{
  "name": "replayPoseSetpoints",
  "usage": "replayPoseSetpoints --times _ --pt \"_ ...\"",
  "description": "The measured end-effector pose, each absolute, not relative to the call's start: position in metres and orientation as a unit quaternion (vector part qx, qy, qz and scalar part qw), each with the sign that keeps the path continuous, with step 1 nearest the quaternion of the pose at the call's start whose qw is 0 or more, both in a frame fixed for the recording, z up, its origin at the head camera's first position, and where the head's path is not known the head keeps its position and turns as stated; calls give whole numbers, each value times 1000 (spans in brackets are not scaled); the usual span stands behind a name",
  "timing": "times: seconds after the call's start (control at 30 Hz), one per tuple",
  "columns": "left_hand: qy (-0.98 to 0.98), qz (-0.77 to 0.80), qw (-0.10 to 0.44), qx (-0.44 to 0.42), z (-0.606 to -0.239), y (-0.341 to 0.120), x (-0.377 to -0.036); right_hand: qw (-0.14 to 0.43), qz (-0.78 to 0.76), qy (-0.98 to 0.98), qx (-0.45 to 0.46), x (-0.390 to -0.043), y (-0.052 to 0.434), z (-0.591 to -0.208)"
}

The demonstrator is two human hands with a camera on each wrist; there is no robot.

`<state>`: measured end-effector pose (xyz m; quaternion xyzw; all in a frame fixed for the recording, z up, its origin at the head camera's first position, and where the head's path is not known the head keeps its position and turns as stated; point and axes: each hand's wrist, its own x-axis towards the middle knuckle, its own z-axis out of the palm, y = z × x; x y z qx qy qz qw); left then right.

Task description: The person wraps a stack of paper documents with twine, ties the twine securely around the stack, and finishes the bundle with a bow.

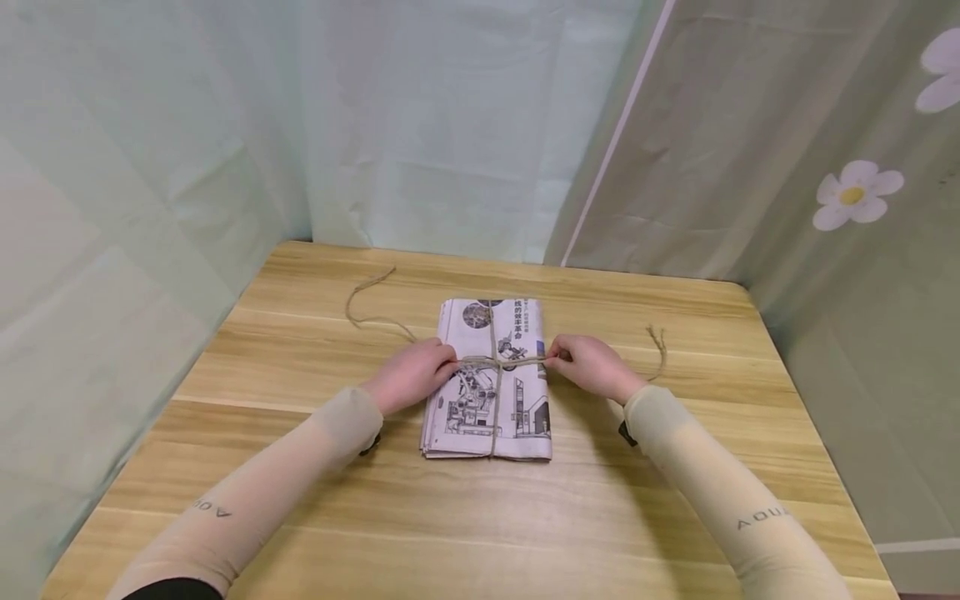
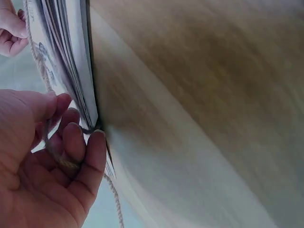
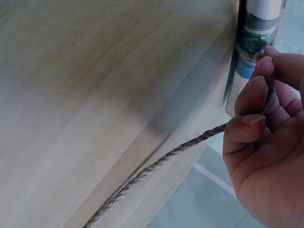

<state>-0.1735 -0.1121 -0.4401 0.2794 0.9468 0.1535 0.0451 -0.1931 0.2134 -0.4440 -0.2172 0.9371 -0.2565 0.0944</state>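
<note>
A folded stack of newspapers [image 1: 468,417] lies on the wooden table, with brown twine [image 1: 495,400] running round it lengthwise and crosswise. The strands cross near the middle of the top sheet. At the stack's left edge my left hand [image 1: 414,372] pinches one strand between thumb and fingers; in the left wrist view the twine [image 2: 64,162] also threads through the curled fingers. My right hand [image 1: 592,367] pinches the other strand at the right edge. From its fingers a length of twine [image 3: 175,151] trails away in the right wrist view.
One loose twine end [image 1: 349,304] curves over the table at the back left. Another frayed end [image 1: 660,346] lies beyond the right wrist. The wooden table [image 1: 480,533] meets pale curtains [image 1: 450,125] behind and at both sides.
</note>
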Motion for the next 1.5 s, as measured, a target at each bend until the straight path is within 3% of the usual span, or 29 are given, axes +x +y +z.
replayPoseSetpoints --times 0.53,0.97,1.23,1.5 --pt "951 112 -12 289 -430 -157 -172 50 -235 946 -219 -190 235 -442" --pt "961 90 -71 250 -432 -225 -188 13 -205 960 -193 -191 290 -439" --pt "970 93 -66 216 -426 -251 -193 -18 -208 962 -178 -188 307 -442" --pt "972 125 -2 200 -433 -258 -192 -6 -223 958 -182 -181 301 -455"
